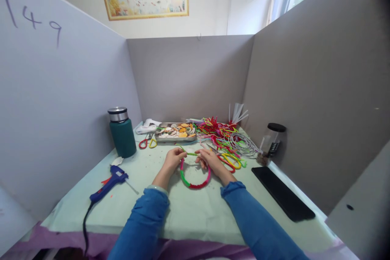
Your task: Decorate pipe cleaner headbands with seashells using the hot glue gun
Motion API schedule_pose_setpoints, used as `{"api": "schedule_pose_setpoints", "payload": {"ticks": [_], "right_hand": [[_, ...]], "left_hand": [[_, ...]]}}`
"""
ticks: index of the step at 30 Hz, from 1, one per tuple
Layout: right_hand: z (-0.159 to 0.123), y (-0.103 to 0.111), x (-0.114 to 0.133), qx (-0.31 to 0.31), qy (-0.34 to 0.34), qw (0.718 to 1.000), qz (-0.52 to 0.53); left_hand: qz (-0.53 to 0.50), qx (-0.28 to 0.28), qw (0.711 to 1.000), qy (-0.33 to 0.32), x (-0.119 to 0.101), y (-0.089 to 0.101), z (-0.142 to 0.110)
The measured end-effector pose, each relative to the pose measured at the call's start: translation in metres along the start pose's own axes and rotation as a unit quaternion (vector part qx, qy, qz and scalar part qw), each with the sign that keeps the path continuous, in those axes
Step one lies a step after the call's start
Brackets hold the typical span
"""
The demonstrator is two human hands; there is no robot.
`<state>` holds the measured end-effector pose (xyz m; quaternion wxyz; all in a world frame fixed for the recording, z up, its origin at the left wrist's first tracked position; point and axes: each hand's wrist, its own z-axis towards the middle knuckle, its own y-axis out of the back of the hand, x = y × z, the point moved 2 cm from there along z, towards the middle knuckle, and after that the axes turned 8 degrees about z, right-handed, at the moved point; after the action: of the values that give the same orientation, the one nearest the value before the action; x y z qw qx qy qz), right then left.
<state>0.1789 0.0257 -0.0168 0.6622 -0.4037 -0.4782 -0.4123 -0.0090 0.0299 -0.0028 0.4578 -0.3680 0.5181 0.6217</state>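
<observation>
My left hand (174, 158) and my right hand (208, 159) are both closed on a ring of twisted pipe cleaners (195, 183), pink, green and red, which hangs down toward me over the pale green table cover (189, 215). Each hand pinches one upper end of the ring. A short green pipe cleaner piece (191, 154) runs between the two sets of fingertips. Both forearms are in blue sleeves.
A pile of coloured pipe cleaners (222, 136) lies to the right behind my hands. A metal tray (176, 132) of small pieces, scissors (147, 143), a green flask (122, 132), a blue glue gun (109, 184), a black slab (282, 193) and a dark-lidded jar (274, 140) stand around. Grey partitions wall three sides.
</observation>
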Motion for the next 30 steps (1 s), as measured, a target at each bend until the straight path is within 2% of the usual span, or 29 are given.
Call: {"api": "schedule_pose_setpoints", "payload": {"ticks": [5, 12, 19, 24, 30], "right_hand": [[0.002, 0.004, 0.002, -0.018, 0.002, 1.0, 0.006], [0.001, 0.006, 0.005, -0.068, 0.02, 0.997, 0.008], [-0.003, 0.002, 0.012, -0.048, 0.021, 0.998, 0.022], [-0.004, 0.001, 0.013, -0.016, 0.024, 0.999, 0.037], [0.0, 0.006, 0.004, -0.021, 0.009, 1.0, -0.006]], "left_hand": [[-0.038, -0.04, 0.998, 0.044, -0.001, 0.007, -0.001], [-0.088, 0.007, 0.991, 0.103, -0.005, 0.003, -0.007], [-0.234, 0.023, 0.954, 0.188, -0.008, 0.003, -0.006], [-0.282, 0.013, 0.932, 0.228, -0.009, 0.004, -0.006], [-0.212, 0.013, 0.957, 0.198, -0.003, 0.003, -0.004]]}}
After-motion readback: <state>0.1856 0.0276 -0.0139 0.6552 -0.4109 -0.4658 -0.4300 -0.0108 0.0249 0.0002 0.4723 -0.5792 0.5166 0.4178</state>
